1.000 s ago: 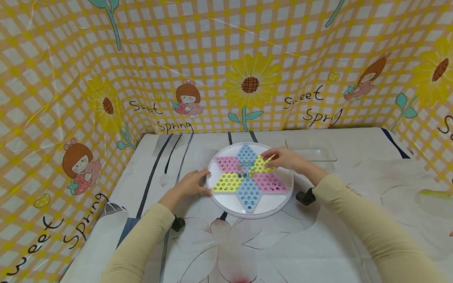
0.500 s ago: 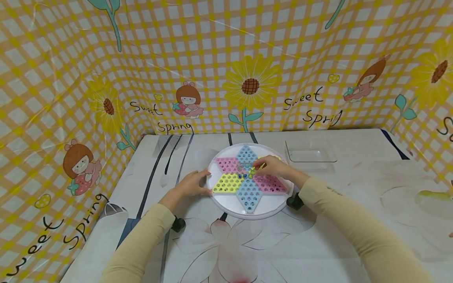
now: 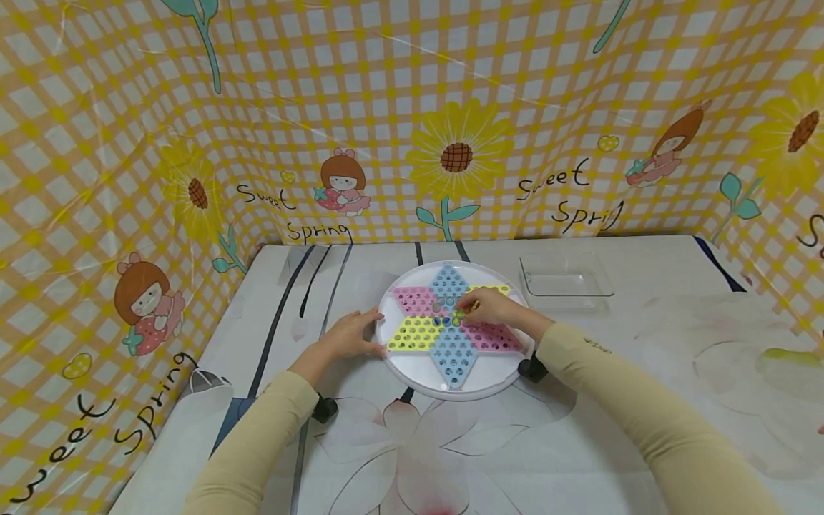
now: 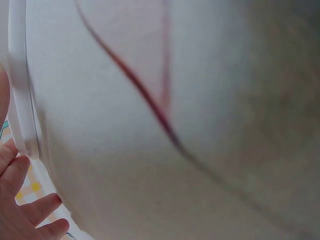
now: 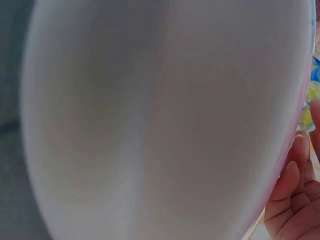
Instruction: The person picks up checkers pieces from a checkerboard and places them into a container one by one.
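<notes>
A round white Chinese checkers board (image 3: 418,372) lies on the table, with a star of pink, yellow and blue holed sections. Several glass marbles (image 3: 446,322) sit near its centre. My left hand (image 3: 347,335) touches the board's left rim, thumb and fingers spread apart; in the left wrist view its fingers (image 4: 42,207) lie beside the rim. My right hand (image 3: 492,306) is over the centre, partly covering the yellow section at the back right. The right wrist view has its fingertips at a yellow-swirled marble (image 5: 306,118), seemingly pinching it; the board's edge fills most of that view.
A clear rectangular container (image 3: 566,282) stands behind and right of the board. A white object with a loop handle (image 3: 209,383) is at the left table edge. Checked, printed cloth (image 3: 386,86) hangs around the back and sides.
My right hand has moved left from the back-right yellow section to the board's centre, where it stays over the last half second. My left hand stays at the rim.
</notes>
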Demonstrator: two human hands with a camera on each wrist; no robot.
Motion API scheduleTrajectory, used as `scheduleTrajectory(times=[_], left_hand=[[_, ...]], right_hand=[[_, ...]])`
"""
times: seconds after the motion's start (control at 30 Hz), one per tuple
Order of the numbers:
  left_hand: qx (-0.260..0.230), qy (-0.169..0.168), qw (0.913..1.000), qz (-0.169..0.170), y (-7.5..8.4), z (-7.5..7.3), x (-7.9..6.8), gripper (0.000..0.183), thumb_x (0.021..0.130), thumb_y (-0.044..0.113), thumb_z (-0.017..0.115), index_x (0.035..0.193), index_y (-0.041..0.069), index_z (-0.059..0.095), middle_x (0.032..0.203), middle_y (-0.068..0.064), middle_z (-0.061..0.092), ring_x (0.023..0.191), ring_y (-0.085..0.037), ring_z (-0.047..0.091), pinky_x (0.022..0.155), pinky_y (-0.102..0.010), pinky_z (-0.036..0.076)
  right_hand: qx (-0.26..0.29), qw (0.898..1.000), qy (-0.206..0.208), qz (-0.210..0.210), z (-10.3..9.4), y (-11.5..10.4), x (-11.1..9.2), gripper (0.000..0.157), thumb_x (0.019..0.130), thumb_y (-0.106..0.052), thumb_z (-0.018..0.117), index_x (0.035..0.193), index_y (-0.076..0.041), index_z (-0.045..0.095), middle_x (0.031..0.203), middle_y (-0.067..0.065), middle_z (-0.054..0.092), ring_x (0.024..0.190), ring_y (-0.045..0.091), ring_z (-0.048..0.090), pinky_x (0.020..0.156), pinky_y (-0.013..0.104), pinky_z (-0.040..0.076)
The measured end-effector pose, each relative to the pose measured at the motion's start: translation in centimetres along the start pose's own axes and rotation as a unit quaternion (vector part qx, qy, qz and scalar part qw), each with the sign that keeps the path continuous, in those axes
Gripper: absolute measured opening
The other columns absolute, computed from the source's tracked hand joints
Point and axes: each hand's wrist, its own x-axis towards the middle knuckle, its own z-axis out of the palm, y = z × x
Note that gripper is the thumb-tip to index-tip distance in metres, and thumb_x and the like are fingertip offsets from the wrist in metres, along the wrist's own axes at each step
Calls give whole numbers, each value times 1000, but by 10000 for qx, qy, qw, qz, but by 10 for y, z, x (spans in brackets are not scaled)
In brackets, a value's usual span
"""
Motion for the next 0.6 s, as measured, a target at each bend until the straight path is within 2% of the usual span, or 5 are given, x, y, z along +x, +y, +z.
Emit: scheduleTrajectory(times=[0.1,0.27,0.6], left_hand=[[3,7,10000,14,0,1,0,81,72,43,74,139,12,39,148,-5,29,134,-38,27,108,-49,27],[-16,4,10000,21,0,0,-1,81,72,41,74,139,12,40,148,-5,29,134,-39,26,109,-49,26],[-27,-12,10000,-22,1,0,-1,81,72,41,74,139,13,40,149,-4,29,134,-38,26,109,-48,26]], right_hand=[[-67,10000,42,34,2,-2,0,28,82,-6,65,109,1,64,87,8,57,80,17,46,69,25,42],[-68,9998,76,-155,3,1,1,15,79,-1,65,94,1,65,77,4,54,72,14,45,63,22,40],[-18,9998,17,-184,1,4,2,14,80,-8,67,93,-4,64,83,4,57,77,16,47,69,24,42]])
